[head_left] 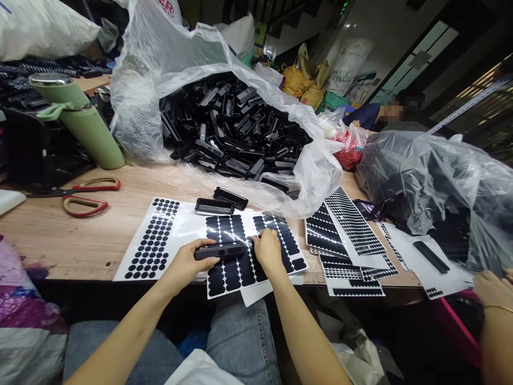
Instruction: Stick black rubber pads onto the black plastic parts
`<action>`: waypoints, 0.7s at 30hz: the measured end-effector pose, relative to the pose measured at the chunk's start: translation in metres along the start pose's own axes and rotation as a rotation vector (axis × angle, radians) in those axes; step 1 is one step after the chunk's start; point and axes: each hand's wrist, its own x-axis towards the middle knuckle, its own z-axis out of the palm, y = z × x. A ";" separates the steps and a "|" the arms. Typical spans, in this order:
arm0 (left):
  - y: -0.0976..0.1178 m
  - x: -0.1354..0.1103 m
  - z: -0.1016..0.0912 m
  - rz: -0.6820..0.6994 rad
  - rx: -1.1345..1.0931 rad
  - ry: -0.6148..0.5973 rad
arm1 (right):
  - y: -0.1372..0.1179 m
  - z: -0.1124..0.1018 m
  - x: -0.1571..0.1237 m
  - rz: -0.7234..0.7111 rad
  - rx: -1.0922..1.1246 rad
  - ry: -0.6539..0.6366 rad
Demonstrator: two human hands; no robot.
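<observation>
My left hand [182, 264] grips a long black plastic case [220, 251] with a woven-look surface, thumb below and fingers on top. Under it lies a white sheet of black oval stickers [228, 280], its near edge jutting past the table. My right hand [267, 248] is bent over this sheet with thumb and fingers pinched together; what is between the fingertips is too small to make out. To the left is a sheet of round black stickers [150, 240]. Two more black plastic cases, one nearer [214, 207] and one behind [230, 198], rest just beyond the sheets.
A big clear plastic bag [320, 171] spills black plastic parts [240, 128]. Red-handled scissors [86, 198] and a green flask [86, 123] are left. More sticker sheets [348, 240] lie right, beside another person's hand [495, 289] and a grey bag [433, 176]. Someone sits behind.
</observation>
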 end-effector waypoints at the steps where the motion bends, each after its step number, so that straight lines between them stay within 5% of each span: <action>1: -0.001 0.000 0.000 0.001 0.014 0.001 | 0.000 0.000 -0.001 0.002 -0.009 -0.021; 16: -0.003 0.000 -0.001 0.034 0.094 0.017 | -0.006 0.000 -0.001 0.054 0.013 -0.008; 21: -0.004 0.001 0.000 0.022 0.064 0.027 | -0.002 -0.010 -0.011 0.037 0.308 -0.036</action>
